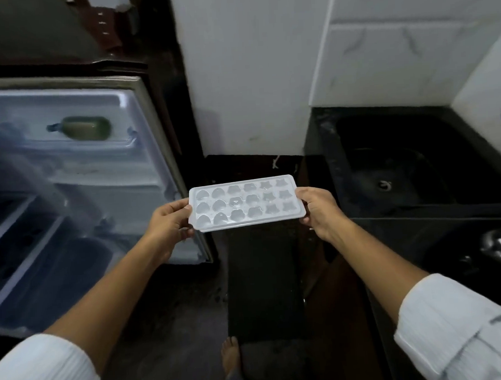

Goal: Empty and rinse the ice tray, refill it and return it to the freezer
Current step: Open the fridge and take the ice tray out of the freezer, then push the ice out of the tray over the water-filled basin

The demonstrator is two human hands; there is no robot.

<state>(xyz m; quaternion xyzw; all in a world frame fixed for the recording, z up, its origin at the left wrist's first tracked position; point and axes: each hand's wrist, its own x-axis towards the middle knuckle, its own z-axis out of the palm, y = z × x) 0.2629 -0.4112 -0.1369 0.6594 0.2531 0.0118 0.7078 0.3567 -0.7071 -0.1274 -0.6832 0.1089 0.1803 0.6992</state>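
fingers (179, 206) of left hand (167, 222) and right hand (319, 211) pinch ice tray (246, 203) by short ends; light, stiff plastic, likely slippery.

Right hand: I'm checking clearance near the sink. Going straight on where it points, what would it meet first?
The ice tray, whose end the right hand holds; beyond that probably the white wall, though depth is unclear.

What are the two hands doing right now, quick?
Left hand: closed on the left end of the ice tray, gripping it.
Right hand: closed on the tray's right end, gripping it too.
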